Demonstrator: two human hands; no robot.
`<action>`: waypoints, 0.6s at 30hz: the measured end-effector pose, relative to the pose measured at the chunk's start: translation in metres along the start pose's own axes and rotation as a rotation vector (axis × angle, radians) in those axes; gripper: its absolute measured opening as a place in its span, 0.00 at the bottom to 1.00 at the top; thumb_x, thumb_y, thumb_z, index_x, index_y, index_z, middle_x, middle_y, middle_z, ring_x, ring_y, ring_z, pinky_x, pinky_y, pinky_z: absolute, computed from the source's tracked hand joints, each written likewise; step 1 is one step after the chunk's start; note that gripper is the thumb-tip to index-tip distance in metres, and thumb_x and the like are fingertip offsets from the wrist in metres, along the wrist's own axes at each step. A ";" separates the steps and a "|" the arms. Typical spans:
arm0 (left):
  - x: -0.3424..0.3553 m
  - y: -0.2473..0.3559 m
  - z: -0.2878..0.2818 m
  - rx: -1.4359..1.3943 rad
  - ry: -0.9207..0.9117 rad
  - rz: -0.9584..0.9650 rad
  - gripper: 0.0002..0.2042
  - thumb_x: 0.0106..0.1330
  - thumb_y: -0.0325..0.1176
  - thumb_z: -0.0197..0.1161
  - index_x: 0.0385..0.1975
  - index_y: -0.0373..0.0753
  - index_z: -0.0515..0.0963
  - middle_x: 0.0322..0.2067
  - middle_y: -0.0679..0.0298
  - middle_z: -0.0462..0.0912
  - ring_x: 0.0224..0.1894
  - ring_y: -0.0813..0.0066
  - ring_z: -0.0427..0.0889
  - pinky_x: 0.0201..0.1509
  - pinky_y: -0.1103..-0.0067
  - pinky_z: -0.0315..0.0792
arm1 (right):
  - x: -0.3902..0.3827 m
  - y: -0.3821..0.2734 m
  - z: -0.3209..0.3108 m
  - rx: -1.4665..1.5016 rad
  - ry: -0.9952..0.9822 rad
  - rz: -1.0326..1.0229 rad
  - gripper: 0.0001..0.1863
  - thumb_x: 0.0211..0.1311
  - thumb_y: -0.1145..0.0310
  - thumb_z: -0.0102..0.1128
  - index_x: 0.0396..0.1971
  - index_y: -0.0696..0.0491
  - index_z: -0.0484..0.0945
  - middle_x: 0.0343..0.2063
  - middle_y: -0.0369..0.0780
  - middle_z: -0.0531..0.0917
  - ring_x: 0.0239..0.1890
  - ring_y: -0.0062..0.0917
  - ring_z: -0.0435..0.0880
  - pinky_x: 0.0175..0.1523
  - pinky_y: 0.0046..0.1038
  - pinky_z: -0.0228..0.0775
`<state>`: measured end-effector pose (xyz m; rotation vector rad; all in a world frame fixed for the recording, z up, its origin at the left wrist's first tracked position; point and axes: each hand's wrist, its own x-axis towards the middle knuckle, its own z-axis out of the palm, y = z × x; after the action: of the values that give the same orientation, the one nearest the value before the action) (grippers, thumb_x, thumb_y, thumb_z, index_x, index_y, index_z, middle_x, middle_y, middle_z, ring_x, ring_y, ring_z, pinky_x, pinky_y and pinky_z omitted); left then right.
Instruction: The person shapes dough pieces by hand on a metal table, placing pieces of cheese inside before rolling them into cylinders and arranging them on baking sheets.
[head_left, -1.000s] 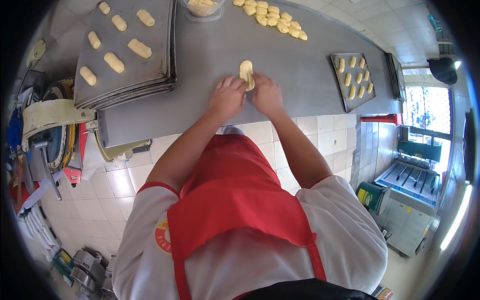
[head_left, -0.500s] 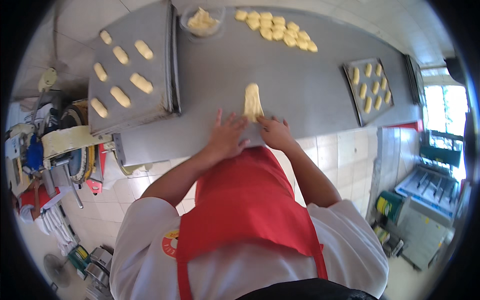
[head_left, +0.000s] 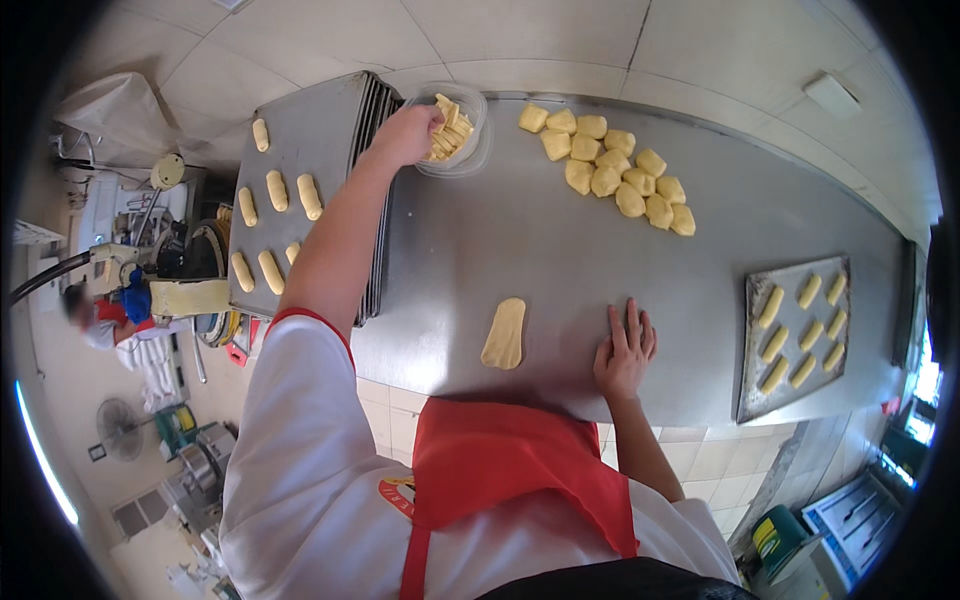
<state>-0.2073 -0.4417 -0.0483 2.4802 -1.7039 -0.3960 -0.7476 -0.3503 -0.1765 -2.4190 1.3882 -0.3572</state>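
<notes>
My left hand [head_left: 408,135] reaches over the edge of a clear plastic tub [head_left: 478,140] at the back left. Its curled fingertips are at the pale yellow strips [head_left: 458,130] inside, and what they pinch, if anything, is hidden. Flat on the steel table, my right hand [head_left: 625,355] has its fingers stretched out and holds nothing. Between my hands, close to the front edge, lies a flattened tongue of dough [head_left: 504,335], narrower at its far end. Neither hand touches it.
Several dough balls [head_left: 605,180] sit clustered at the back of the steel table [head_left: 450,260]. Stacked trays with dough rolls [head_left: 278,190] stand at left. Another tray of rolls [head_left: 755,345] lies at right. A person [head_left: 110,320] is in the far left background.
Both hands have left the dough piece, which now lies flat by itself. My left hand has gone forward and left to the tub; my right hand has moved right onto the table.
</notes>
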 end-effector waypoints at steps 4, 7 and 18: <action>0.021 0.000 -0.007 0.204 -0.305 0.174 0.16 0.64 0.15 0.60 0.48 0.38 0.87 0.48 0.55 0.89 0.54 0.52 0.87 0.59 0.63 0.79 | 0.002 0.003 -0.005 0.026 -0.074 0.027 0.33 0.65 0.67 0.58 0.72 0.41 0.78 0.80 0.38 0.67 0.82 0.49 0.59 0.83 0.58 0.39; 0.028 0.003 -0.006 0.345 -0.418 0.329 0.14 0.61 0.16 0.65 0.44 0.39 0.87 0.46 0.58 0.87 0.53 0.52 0.86 0.57 0.62 0.79 | 0.004 0.005 -0.007 0.029 -0.122 0.020 0.33 0.64 0.67 0.59 0.72 0.42 0.78 0.80 0.34 0.68 0.83 0.48 0.57 0.83 0.58 0.36; 0.017 0.001 -0.012 -0.201 -0.161 0.111 0.06 0.71 0.24 0.69 0.44 0.36 0.84 0.40 0.63 0.85 0.45 0.68 0.88 0.50 0.70 0.83 | 0.008 0.003 -0.016 0.049 -0.107 -0.030 0.30 0.64 0.67 0.61 0.68 0.45 0.81 0.79 0.34 0.70 0.83 0.48 0.56 0.83 0.58 0.40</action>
<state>-0.1993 -0.4586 -0.0386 2.2551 -1.7516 -0.7333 -0.7521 -0.3609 -0.1622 -2.3848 1.2840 -0.2609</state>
